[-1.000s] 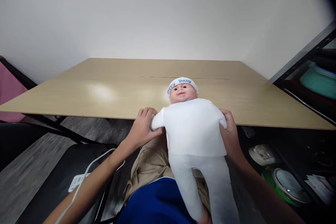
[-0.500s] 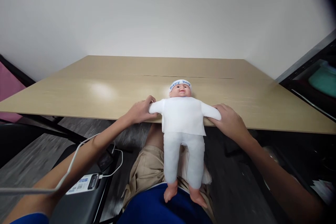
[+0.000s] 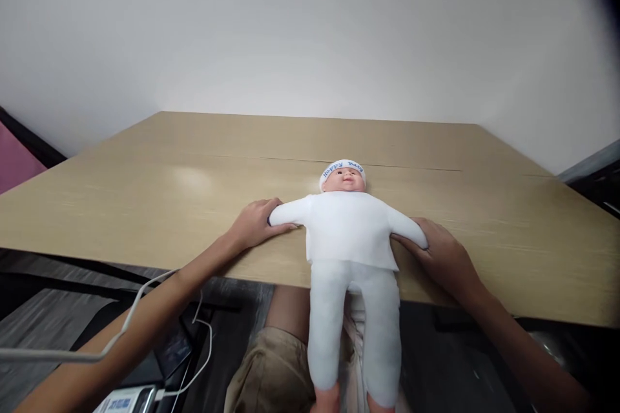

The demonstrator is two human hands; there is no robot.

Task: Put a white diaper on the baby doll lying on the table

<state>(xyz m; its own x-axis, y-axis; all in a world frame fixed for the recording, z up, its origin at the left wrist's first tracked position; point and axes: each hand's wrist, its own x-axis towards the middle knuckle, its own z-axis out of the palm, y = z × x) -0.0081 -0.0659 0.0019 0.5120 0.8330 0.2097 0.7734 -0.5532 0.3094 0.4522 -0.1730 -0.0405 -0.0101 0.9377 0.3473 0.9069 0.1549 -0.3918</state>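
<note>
A baby doll (image 3: pixel 351 229) in a white top, white trousers and a white cap lettered "Happy Baby" lies face up, arms spread. Its head and torso are over the wooden table (image 3: pixel 232 142), while the legs hang past the near edge above my lap. On the left, my left hand (image 3: pixel 254 222) is closed round the end of one sleeve. The other sleeve is gripped near its end by my right hand (image 3: pixel 438 248). Both of the doll's own hands are hidden, and its feet are partly cut off at the bottom of the view.
A white partition (image 3: pixel 290 45) stands behind the table. A white cable (image 3: pixel 123 322) crosses my left forearm. Below it, a white device with a plugged-in cord (image 3: pixel 128 400) rests on a dark seat. Something pink (image 3: pixel 17 158) shows at the far left.
The doll has moved further onto the table, its torso now over the top instead of hanging off the edge. Both hands moved along with it, still holding its arms. The camera view has shifted too.
</note>
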